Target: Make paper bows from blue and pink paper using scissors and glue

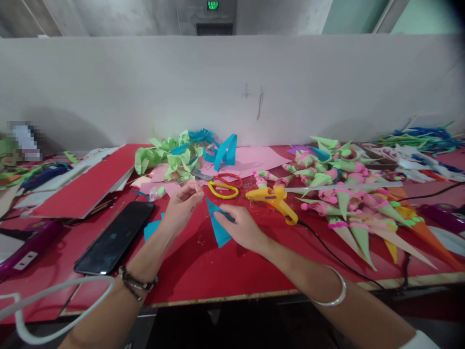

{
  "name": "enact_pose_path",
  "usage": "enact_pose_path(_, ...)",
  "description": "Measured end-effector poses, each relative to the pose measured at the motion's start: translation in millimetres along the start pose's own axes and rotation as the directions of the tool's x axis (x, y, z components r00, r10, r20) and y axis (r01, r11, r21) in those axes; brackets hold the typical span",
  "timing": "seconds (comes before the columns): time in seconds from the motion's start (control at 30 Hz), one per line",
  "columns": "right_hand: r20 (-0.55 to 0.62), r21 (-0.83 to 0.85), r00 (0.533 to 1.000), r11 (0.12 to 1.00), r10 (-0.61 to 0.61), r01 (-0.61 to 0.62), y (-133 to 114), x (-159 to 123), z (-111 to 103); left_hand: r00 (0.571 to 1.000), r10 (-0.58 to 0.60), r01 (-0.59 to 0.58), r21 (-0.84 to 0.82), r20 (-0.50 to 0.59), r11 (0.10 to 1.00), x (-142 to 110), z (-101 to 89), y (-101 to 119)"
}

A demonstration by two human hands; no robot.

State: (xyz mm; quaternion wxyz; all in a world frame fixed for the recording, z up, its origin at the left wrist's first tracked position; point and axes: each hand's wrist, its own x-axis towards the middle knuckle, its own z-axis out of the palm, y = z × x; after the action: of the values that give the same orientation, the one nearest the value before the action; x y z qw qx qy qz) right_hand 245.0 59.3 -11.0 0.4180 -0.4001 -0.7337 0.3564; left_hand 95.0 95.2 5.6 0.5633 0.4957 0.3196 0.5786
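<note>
My right hand (242, 227) is wrapped round a blue piece of paper (219, 228), which looks folded or rolled to a point at its upper end. My left hand (182, 202) is closed in a pinch just left of that point; whatever its fingertips hold, if anything, is too small to make out. Another blue paper piece (151, 230) lies partly hidden behind my left wrist. Close beyond my hands rest scissors with yellow and red handles (223, 190). A yellow hot glue gun (273, 199) with a long clear glue stick lies right of my right hand.
Many green and pink paper cones (341, 194) are heaped at the right. Crumpled green paper (170, 157) and blue strips (227, 152) lie at the back. A black phone (116, 237) and a red sheet (90, 182) are at the left. The glue gun's cord (337, 261) crosses the table's front edge.
</note>
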Motion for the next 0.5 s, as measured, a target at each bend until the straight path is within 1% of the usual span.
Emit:
enact_pose_path(0.3, -0.008, -0.002, 1.0, 1.0, 0.004, -0.004, -0.9, -0.1, 0.2, 1.0, 0.004, -0.004, -0.001, 0.02, 1.0, 1.1, -2.8, -1.9)
enact_pose_path(0.5, -0.009, -0.009, 1.0, 1.0, -0.003, 0.003, -1.6, 0.0, 0.0, 0.996, 0.057, -0.052, -0.085, 0.064, 0.995, 0.0, -0.2, 0.1)
